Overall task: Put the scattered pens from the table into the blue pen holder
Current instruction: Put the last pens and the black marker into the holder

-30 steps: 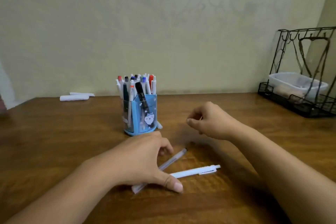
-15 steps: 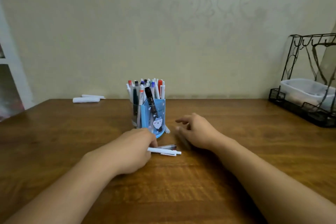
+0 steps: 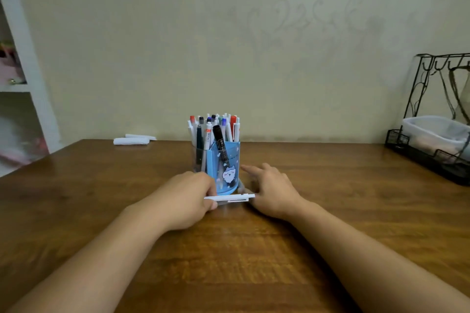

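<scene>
On the wooden table (image 3: 330, 211), the blue pen holder (image 3: 226, 165) stands nearly full, so I should lift and tip the pen upright over a gap. My right hand (image 3: 272, 190) lies open, fingers straight, beside the holder. My left hand (image 3: 188, 198) pinches a slim white pen (image 3: 234, 197), level just before it.
</scene>
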